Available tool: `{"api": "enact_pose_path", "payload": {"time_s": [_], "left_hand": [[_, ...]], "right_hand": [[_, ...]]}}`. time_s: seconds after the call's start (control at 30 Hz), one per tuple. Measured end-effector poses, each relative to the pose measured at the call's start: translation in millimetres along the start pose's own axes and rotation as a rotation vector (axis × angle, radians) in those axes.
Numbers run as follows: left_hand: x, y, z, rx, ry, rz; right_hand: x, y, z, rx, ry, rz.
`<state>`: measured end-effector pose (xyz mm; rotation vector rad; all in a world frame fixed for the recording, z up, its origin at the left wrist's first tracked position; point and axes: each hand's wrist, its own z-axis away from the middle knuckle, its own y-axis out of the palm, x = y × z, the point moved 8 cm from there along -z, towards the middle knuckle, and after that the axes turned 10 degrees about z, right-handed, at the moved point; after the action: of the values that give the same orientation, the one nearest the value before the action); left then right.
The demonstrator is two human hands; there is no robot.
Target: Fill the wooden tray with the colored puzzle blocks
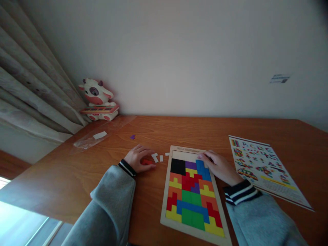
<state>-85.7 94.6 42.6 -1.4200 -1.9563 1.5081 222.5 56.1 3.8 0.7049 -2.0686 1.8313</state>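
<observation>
My left hand (139, 159) rests on the table left of the board, its fingers and thumb curled around an orange puzzle piece (146, 161). Small white pieces (155, 158) lie just past its fingertips. The wooden puzzle board (164, 205) lies slightly turned, filled mostly with coloured block pieces; a bare strip shows along its top. Over the board's upper right corner is my right hand (217, 166), fingers bent together at the upper end of a blue puzzle piece (200, 167). Its fingertips partly hide the contact. A black piece (177, 166) sits at the board's upper left.
A printed pattern sheet (266, 164) lies right of the board, partly beneath my right sleeve. Farther left are a purple piece (132, 137) and a clear plastic bag (85, 140) with a white label. A cow toy keyboard (99, 100) stands by the wall and curtain.
</observation>
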Motion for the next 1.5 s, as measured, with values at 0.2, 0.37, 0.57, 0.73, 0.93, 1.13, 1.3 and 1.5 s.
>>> {"api": "enact_pose_path", "payload": {"time_s": [0.2, 0.37, 0.57, 0.73, 0.93, 1.13, 1.3, 1.5], "left_hand": [[28.4, -21.7, 24.7, 0.011, -0.084, -0.082], [49.6, -32.1, 48.2, 0.037, -0.182, -0.079], [59.8, -25.5, 53.2, -0.007, -0.230, -0.032], [52.4, -17.8, 47.8, -0.048, -0.226, 0.042], [40.4, -15.7, 42.9, -0.143, -0.051, 0.002], [7.4, -25.9, 24.7, -0.333, 0.089, -0.026], [-35.1, -11.7, -6.3, -0.440, 0.131, -0.023], [-48.2, 36.9, -42.6, -0.313, 0.141, 0.120]], "right_hand": [[0.2, -0.2, 0.7, 0.007, 0.006, 0.008], [-0.7, 1.2, 0.3, 0.011, 0.007, -0.008], [1.3, 1.4, 0.6, 0.012, 0.006, -0.011], [0.4, -0.5, 0.7, -0.006, 0.011, -0.032], [0.6, 0.8, -0.6, -0.014, 0.003, -0.015], [2.5, -0.1, -0.8, -0.023, 0.004, -0.013], [2.9, 0.4, -0.9, -0.037, -0.014, -0.018], [5.9, -1.2, -0.7, -0.049, -0.015, -0.018]]}}
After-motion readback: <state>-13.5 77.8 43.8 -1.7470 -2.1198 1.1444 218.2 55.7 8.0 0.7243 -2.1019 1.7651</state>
